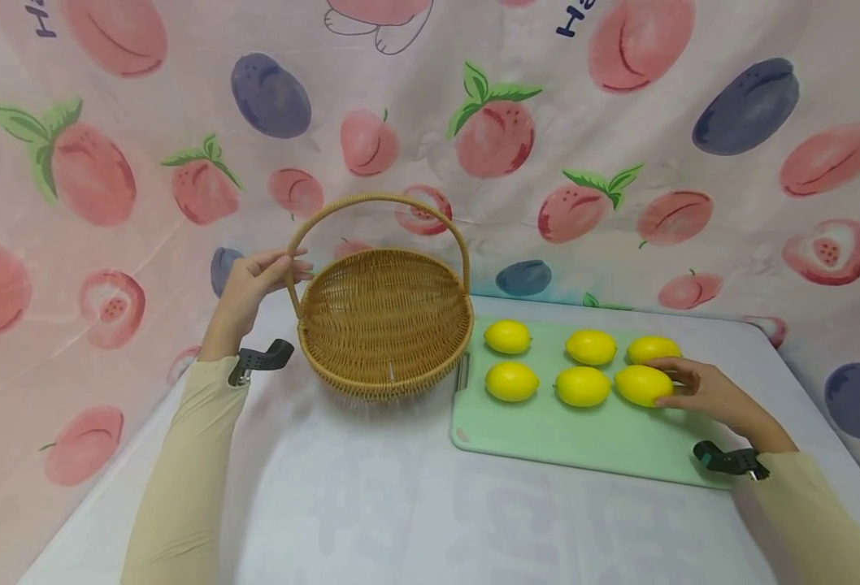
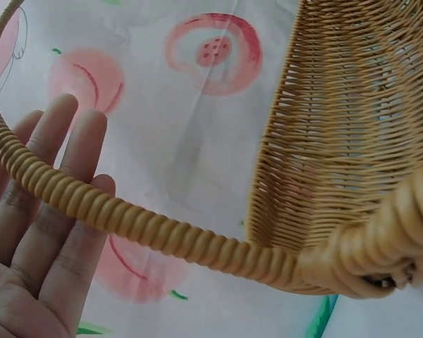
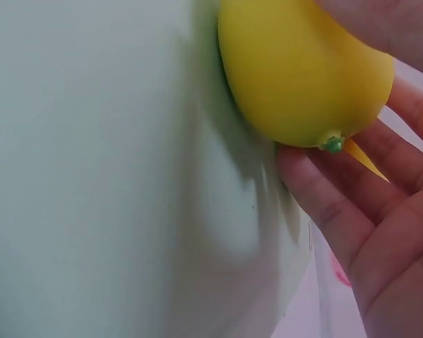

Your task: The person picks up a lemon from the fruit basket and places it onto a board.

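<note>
A wicker basket [image 1: 386, 317] with a tall arched handle stands on the left part of the table, its opening tilted toward me. My left hand [image 1: 258, 280] is at the left side of that handle. In the left wrist view its fingers [image 2: 81, 148] extend behind the wrapped handle [image 2: 148, 229] without curling round it. On the right, my right hand [image 1: 708, 394] holds the front right lemon [image 1: 642, 385], thumb on the near side and fingers behind. The right wrist view shows this lemon [image 3: 303, 70] close to the green board, its green stem tip toward the palm.
Several other yellow lemons lie in two rows on the pale green cutting board [image 1: 584, 447], among them a lemon [image 1: 653, 349] just behind the held one. The board lies right of the basket on a white-covered table [image 1: 371, 504]. A fruit-print cloth [image 1: 415, 97] hangs behind.
</note>
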Demonstrator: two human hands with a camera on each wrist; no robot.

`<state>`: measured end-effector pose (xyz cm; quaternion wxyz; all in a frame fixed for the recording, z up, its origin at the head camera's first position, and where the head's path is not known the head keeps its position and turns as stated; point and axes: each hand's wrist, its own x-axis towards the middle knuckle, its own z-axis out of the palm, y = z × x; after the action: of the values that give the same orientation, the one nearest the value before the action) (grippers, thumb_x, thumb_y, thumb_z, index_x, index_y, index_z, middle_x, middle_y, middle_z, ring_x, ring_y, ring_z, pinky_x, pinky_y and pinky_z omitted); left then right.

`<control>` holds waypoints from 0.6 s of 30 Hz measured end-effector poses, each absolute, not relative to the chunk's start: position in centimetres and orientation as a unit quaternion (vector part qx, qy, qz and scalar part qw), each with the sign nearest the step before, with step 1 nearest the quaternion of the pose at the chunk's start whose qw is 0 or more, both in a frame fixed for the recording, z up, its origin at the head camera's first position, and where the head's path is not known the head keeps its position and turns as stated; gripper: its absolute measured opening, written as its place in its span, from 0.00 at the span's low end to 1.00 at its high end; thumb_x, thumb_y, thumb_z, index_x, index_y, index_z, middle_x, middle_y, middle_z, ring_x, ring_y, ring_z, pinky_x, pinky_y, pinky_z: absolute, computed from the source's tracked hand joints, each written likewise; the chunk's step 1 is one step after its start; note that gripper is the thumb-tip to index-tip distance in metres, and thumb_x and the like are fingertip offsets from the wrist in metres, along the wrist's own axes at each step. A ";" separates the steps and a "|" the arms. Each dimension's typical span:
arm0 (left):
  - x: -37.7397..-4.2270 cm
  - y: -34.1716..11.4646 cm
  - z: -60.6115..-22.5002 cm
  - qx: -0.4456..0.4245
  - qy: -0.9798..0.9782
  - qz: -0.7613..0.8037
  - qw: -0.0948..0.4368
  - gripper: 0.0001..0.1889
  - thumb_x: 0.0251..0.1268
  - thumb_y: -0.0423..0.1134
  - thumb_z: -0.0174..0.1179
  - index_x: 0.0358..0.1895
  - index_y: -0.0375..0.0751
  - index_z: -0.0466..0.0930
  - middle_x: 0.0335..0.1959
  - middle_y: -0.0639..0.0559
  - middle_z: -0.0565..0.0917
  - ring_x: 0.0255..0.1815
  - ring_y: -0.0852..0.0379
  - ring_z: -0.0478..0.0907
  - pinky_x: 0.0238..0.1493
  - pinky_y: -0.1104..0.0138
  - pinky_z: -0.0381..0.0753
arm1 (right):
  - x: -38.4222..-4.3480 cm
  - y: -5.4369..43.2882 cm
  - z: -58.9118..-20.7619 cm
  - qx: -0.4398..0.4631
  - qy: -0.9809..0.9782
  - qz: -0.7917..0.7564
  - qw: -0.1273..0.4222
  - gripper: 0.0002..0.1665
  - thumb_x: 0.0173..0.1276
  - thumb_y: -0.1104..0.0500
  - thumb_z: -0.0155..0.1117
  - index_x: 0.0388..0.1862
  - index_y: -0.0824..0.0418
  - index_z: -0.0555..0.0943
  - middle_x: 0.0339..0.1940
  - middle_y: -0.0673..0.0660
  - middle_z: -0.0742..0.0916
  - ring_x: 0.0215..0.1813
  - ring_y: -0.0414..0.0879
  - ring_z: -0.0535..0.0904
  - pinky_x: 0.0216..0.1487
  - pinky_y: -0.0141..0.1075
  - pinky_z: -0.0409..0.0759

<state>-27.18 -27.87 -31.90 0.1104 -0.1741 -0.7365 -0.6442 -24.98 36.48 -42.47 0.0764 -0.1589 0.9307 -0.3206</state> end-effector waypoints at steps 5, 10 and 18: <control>-27.3 -27.6 -31.4 -0.176 -0.728 -0.652 0.117 0.09 0.70 0.38 0.51 0.44 0.52 0.82 0.32 0.62 0.87 0.36 0.65 0.85 0.48 0.78 0.77 | -25.1 36.5 -42.4 -0.147 0.930 -0.328 0.078 0.37 0.59 0.49 0.69 0.64 0.63 0.69 0.62 0.61 0.73 0.47 0.14 0.64 0.47 0.19 0.72; -27.3 -27.4 -30.9 -0.175 -0.729 -0.650 0.123 0.09 0.70 0.39 0.52 0.44 0.53 0.83 0.33 0.63 0.87 0.36 0.67 0.85 0.47 0.78 0.77 | -25.1 36.5 -42.4 -0.155 0.927 -0.332 0.079 0.36 0.58 0.50 0.70 0.62 0.62 0.71 0.62 0.60 0.74 0.47 0.12 0.63 0.47 0.19 0.73; -27.4 -27.5 -30.7 -0.174 -0.721 -0.660 0.117 0.09 0.70 0.38 0.52 0.44 0.52 0.83 0.33 0.62 0.87 0.37 0.66 0.85 0.48 0.78 0.76 | -24.4 36.5 -42.0 -0.170 0.921 -0.334 0.108 0.34 0.58 0.52 0.70 0.61 0.63 0.72 0.60 0.53 0.76 0.47 0.14 0.65 0.47 0.21 0.75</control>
<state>-27.38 -27.52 -30.73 0.1174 -0.1742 -0.7210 -0.6603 -24.40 36.50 -41.98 0.1083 -0.1701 0.9208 -0.3339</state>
